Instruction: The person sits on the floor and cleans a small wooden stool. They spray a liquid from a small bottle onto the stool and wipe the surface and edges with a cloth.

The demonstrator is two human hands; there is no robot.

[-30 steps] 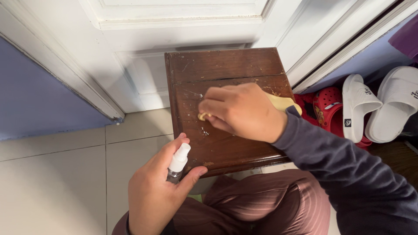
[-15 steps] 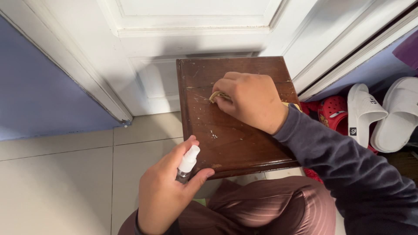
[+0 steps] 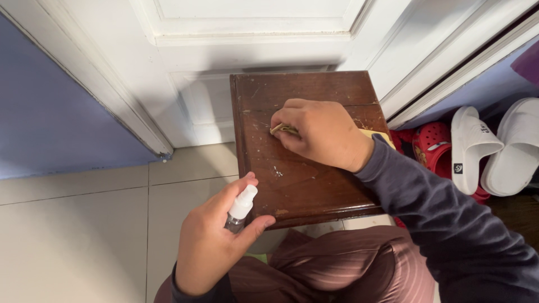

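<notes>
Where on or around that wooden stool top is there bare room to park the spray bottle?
Free: the stool top's near strip, between the right hand with its yellow cloth and the front edge, and the far strip by the white door. The floor tiles left of the stool are bare. Crowded: right side, with red clogs and white slides. The left hand holds the spray bottle.

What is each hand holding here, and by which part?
The left hand grips a small spray bottle around its body. The right hand presses a yellow cloth bunched under its fingers onto the wooden table.
</notes>
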